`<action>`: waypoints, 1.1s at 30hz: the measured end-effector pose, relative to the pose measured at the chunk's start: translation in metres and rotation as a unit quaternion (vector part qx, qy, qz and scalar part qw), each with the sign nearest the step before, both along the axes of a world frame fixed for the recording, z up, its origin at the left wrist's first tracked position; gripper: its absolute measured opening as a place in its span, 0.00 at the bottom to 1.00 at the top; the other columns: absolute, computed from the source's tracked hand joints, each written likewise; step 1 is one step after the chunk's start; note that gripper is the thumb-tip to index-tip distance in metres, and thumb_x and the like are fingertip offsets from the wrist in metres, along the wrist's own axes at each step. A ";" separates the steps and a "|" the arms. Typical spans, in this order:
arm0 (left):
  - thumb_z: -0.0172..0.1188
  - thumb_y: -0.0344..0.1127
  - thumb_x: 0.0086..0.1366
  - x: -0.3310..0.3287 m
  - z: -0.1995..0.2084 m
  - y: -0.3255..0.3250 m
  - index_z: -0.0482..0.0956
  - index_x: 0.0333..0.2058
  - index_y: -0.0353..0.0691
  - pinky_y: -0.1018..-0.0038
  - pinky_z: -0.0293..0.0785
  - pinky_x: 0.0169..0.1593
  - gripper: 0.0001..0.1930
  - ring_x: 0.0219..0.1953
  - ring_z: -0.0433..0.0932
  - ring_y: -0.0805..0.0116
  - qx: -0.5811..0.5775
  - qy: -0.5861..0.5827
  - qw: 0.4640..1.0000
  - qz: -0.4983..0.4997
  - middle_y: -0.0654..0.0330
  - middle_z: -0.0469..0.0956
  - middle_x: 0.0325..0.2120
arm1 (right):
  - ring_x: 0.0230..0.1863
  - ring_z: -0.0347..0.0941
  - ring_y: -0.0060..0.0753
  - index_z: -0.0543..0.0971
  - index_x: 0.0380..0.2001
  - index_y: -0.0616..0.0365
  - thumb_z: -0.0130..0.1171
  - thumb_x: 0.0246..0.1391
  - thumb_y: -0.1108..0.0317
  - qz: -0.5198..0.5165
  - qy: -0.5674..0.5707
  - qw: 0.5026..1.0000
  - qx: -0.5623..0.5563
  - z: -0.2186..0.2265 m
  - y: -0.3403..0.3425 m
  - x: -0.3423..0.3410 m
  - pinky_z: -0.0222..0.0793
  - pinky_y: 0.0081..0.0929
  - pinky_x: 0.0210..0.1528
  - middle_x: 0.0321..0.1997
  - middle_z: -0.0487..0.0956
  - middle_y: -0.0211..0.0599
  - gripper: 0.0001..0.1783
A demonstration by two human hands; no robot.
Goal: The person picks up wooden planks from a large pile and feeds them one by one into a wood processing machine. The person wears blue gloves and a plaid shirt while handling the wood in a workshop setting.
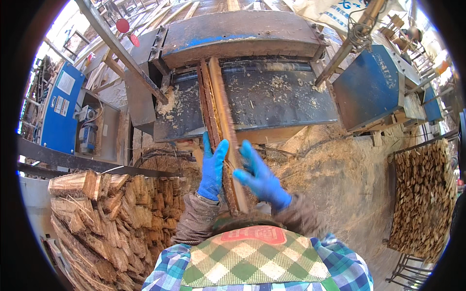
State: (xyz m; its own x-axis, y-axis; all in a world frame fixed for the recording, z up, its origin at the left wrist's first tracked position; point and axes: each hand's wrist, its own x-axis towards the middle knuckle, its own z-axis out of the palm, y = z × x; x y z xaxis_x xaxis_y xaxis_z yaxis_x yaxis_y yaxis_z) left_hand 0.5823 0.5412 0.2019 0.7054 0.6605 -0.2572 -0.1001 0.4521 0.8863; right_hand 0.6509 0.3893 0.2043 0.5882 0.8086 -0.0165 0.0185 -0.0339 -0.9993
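My blue-gloved left fingers (221, 151) lie against the long, brown, bark-edged wooden strips (208, 104); I cannot tell whether they grip. My blue-gloved right fingers (248, 154) spread wide beside them. Ahead, the strips cross the flat dark-metal surface (276, 102); I should guide them straight.

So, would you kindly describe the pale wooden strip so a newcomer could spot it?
Find the dark metal machine bed at upper centre. Running off it, between the left hand and right hand, is the pale strip. It lies rightmost, lighter than the dark brown strip to its left.
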 end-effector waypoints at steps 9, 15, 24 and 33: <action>0.59 0.61 0.69 -0.016 -0.028 -0.012 0.49 0.74 0.43 0.64 0.71 0.65 0.46 0.64 0.70 0.62 -0.035 0.022 0.998 -0.054 0.53 0.66 0.66 | 0.29 0.63 0.12 0.64 0.72 0.54 0.59 0.67 0.67 -0.268 -0.046 0.962 0.008 -0.042 -0.048 -0.037 0.68 0.19 0.32 0.51 0.83 0.36 0.32; 0.55 0.63 0.70 -0.007 -0.050 0.022 0.68 0.67 0.46 0.63 0.84 0.53 0.35 0.52 0.80 0.61 -0.098 0.017 0.992 -0.074 0.56 0.76 0.56 | 0.28 0.55 0.10 0.65 0.71 0.57 0.59 0.68 0.62 -0.268 0.037 0.962 -0.024 -0.022 -0.041 -0.001 0.61 0.17 0.29 0.53 0.81 0.26 0.32; 0.60 0.55 0.71 -0.005 -0.055 0.014 0.74 0.59 0.40 0.68 0.88 0.37 0.28 0.39 0.84 0.63 -0.184 -0.006 0.982 -0.045 0.51 0.80 0.49 | 0.25 0.65 0.23 0.70 0.69 0.50 0.59 0.68 0.58 -0.295 -0.201 0.925 -0.128 -0.046 -0.023 0.037 0.65 0.30 0.26 0.39 0.78 0.38 0.29; 0.56 0.50 0.73 -0.016 -0.080 0.016 0.73 0.60 0.37 0.66 0.87 0.44 0.26 0.42 0.85 0.64 -0.242 -0.080 0.964 -0.076 0.52 0.81 0.50 | 0.46 0.75 0.44 0.75 0.62 0.56 0.57 0.67 0.64 -0.358 -0.329 0.863 -0.140 -0.040 0.070 0.147 0.74 0.41 0.49 0.45 0.76 0.48 0.22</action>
